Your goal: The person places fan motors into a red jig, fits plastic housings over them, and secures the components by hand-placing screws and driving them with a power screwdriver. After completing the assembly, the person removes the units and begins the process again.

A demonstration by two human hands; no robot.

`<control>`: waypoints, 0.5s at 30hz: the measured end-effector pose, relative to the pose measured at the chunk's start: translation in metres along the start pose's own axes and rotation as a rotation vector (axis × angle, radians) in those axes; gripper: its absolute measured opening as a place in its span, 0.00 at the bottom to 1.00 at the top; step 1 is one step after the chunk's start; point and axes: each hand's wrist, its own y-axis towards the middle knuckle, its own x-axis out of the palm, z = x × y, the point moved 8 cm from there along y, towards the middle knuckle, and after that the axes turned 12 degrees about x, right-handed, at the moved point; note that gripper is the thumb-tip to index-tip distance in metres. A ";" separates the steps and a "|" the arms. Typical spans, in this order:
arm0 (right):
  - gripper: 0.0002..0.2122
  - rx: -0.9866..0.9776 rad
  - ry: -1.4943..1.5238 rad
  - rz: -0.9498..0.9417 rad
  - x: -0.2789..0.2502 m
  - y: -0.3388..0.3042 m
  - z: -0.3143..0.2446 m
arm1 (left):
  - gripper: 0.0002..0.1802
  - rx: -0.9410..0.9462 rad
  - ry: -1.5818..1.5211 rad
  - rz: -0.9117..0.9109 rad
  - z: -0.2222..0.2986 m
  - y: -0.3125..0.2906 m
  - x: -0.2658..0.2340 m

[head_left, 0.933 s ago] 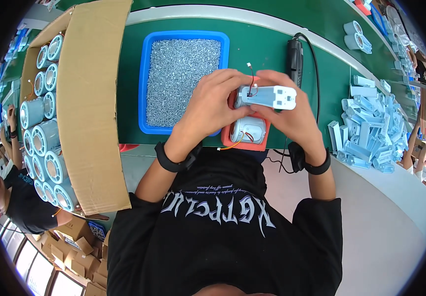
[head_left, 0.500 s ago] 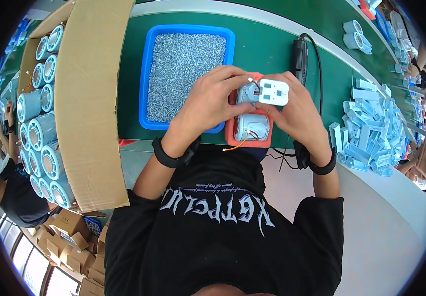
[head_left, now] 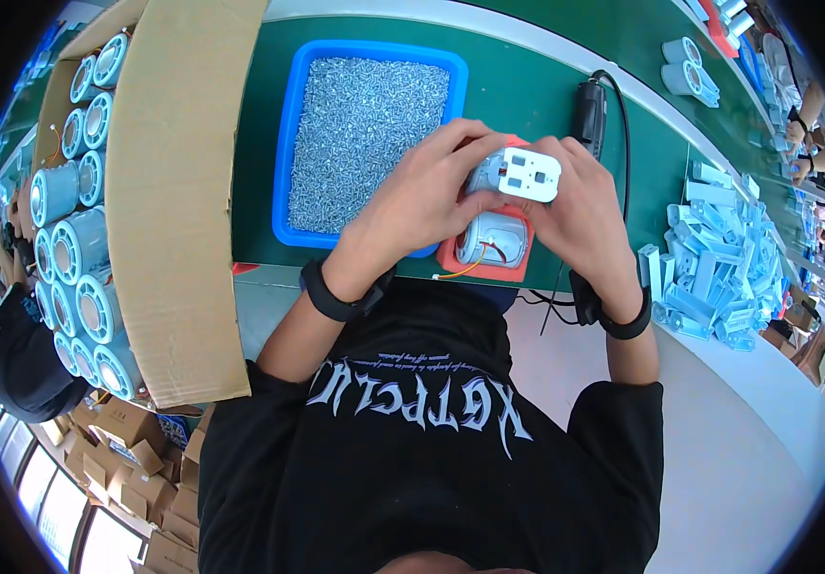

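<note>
My left hand (head_left: 424,187) curls its fingers and thumb around a pale blue cylindrical housing (head_left: 482,175). From the other side my right hand (head_left: 580,206) grips a white bracket (head_left: 531,174), whose flat end with small square holes faces up. Bracket and housing meet between my hands; fingers hide the joint. Just below them, a second pale blue housing (head_left: 496,237) lies in a red holder (head_left: 477,269). Its thin coloured wires (head_left: 460,273) trail out to a small white plug.
A blue tray (head_left: 283,153) of small metal screws is left of my hands. Further left stands a cardboard box (head_left: 178,201) of similar housings (head_left: 80,244). A black corded power screwdriver (head_left: 587,120) lies behind my right hand. Pale blue brackets (head_left: 714,253) are heaped at right.
The white bracket has shifted slightly left against the housing and turned a little. The wire end near my left fingertips no longer shows. The view has moved slightly.
</note>
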 end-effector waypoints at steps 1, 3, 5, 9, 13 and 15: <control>0.13 -0.002 0.001 0.000 0.000 0.001 -0.001 | 0.28 -0.001 0.002 0.001 -0.001 0.000 0.001; 0.13 0.003 -0.004 -0.013 0.000 0.004 -0.003 | 0.27 0.022 0.008 0.014 -0.001 0.000 0.004; 0.13 0.004 -0.006 -0.024 0.002 0.007 -0.004 | 0.27 0.031 0.011 0.023 -0.004 -0.001 0.003; 0.16 0.029 0.039 -0.051 0.008 0.012 0.002 | 0.27 0.021 0.019 0.061 -0.006 -0.005 -0.001; 0.17 -0.011 0.111 -0.025 0.015 0.000 0.013 | 0.27 0.061 0.027 0.017 0.000 0.004 0.003; 0.18 0.054 0.259 0.043 0.020 -0.006 0.026 | 0.27 0.026 0.042 0.003 0.001 0.007 0.002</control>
